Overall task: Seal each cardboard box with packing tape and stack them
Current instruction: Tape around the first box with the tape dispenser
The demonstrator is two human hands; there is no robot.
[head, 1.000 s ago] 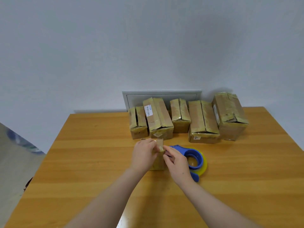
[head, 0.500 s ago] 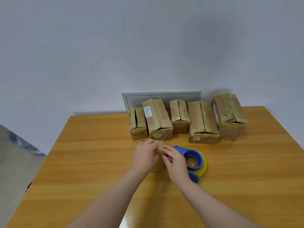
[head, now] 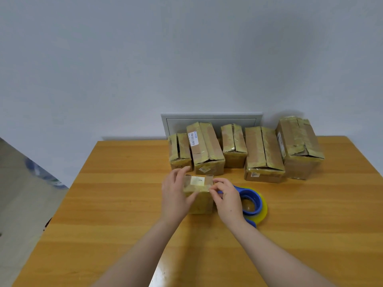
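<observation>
Small box (head: 200, 201) appeared to rest on the wooden surface (head: 124, 204), in front of the back row and just left of the blue tape dispenser (head: 251, 200), which lay flat on its yellowish roll, partly hidden behind the right grip (head: 228, 196). Left grip (head: 175, 195) wrapped the box's left side, fingertips over the far top corner, thumb across the near face. Right grip pinched at the upper right edge, thumb and forefinger together; whether on a tape end or on the cardboard itself, could not tell. A pale label (head: 197, 180) showed on the top panel under a glossy film of tape. Judged the box light, since one palm spanned its side and nothing sagged. Walls were probably stiff along edges and corners and softer mid-panel, so hard pressing there might dent it. The taped skin looked slick, and fingers would likely slide on it more than on bare board. Best hold, by my estimate, was opposite side walls, low and near the corners, leaving the top seam free for the tape. Five larger boxes (head: 263, 154) stood side by side at the back of the surface, apart from both grips, wrapped in wrinkled tape, several with the top seam visibly gaping. A grey wall panel (head: 211, 119) sat behind them. The rightmost box (head: 298, 146) had a crumpled top edge, likely a poor base for stacking.
</observation>
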